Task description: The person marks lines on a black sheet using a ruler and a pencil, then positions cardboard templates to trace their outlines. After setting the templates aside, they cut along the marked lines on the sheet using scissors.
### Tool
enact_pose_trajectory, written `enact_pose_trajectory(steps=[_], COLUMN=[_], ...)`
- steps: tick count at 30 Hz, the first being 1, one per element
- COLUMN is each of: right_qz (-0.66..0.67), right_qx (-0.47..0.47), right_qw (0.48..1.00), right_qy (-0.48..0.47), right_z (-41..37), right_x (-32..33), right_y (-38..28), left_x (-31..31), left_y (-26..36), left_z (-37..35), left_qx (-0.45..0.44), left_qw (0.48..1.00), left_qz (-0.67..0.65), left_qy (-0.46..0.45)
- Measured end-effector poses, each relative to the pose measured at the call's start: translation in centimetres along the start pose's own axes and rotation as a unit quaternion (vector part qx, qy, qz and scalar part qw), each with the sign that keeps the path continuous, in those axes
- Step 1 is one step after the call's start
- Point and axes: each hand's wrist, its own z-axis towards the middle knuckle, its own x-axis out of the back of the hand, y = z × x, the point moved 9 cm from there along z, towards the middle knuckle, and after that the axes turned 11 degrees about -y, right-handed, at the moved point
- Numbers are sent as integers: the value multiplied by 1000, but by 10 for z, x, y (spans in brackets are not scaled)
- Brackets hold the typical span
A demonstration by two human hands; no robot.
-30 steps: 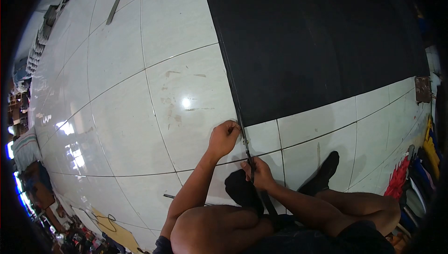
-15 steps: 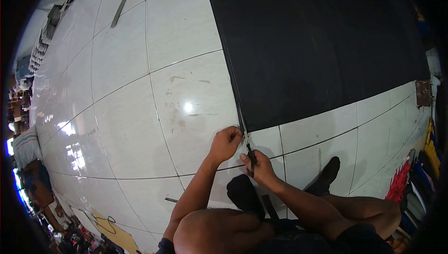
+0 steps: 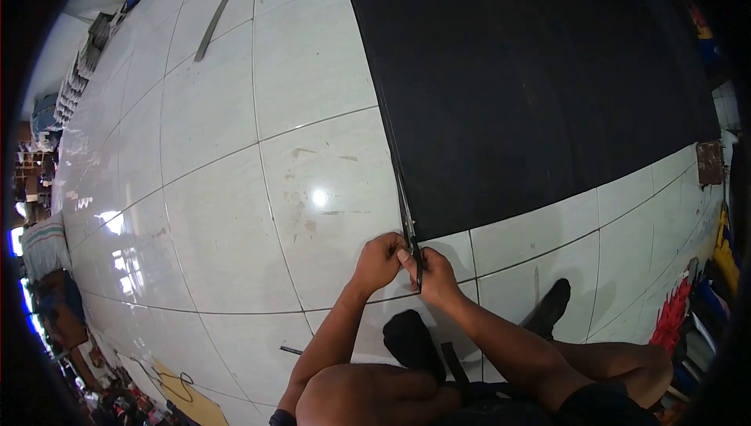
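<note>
A large sheet of black cloth (image 3: 540,89) lies flat on the floor, its left edge running down towards me. At its near left corner my right hand (image 3: 435,276) is closed around the black handles of a pair of scissors (image 3: 418,268). The blades point away from me along that left edge, with a narrow strip beside them. My left hand (image 3: 380,263) is closed in a pinch just left of the scissors, at the near end of the narrow black strip (image 3: 404,219). Both hands are almost touching. The fingertips of the left hand are partly hidden.
White floor tiles (image 3: 211,230) spread to the left. A long grey strip (image 3: 224,7) lies at the upper left. A brown block (image 3: 709,162) sits by the cloth's right corner. My feet in black socks (image 3: 411,340) are close below. Colourful cloths (image 3: 671,309) are piled at the right.
The view has shifted, so floor and cloth appear lower. My right hand with the scissors has moved forward relative to the cloth, closer to my left hand, which keeps its pinch at the corner.
</note>
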Motion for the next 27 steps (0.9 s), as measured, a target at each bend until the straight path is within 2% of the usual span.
enact_pose_trajectory(steps=[2,8,11,19,23,27], right_qz=[26,-20,-34,1,-25,-38], right_qx=[8,-8,32,13,28,50], right_qw=[1000,1000,999,1000,999,998], right_qy=[-4,4,9,16,22,27], right_z=[3,22,34,57,70,85], right_x=[-2,8,8,7,10,12], right_y=[-7,-15,-21,-45,-55,-68], left_x=[1,3,4,7,8,8], left_y=[2,-5,-4,14,13,12], left_z=[-1,0,-2,-8,-9,-11], left_qx=[-6,11,9,-32,-20,-45], left_qw=[1000,1000,1000,999,1000,999], left_qz=[8,-20,-22,9,11,12], left_qy=[-6,-15,-12,-9,-1,11])
